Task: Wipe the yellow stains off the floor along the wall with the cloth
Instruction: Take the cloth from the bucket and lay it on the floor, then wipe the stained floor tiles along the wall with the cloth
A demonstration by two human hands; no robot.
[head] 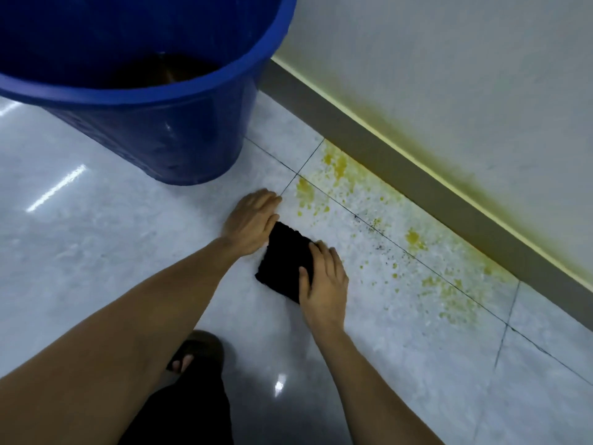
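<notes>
A black folded cloth lies flat on the pale tiled floor. My right hand presses on its right side, fingers spread over it. My left hand rests on the floor at the cloth's upper left corner, touching its edge. Yellow stains speckle the tiles along the grey skirting board, with more yellow blotches further right and small black specks between them. The cloth sits left of the stains, apart from them.
A large blue bucket with dark liquid inside stands at the upper left, close to my left hand. The white wall carries a yellow tinge above the skirting. My sandalled foot and a dark trouser leg are at the bottom.
</notes>
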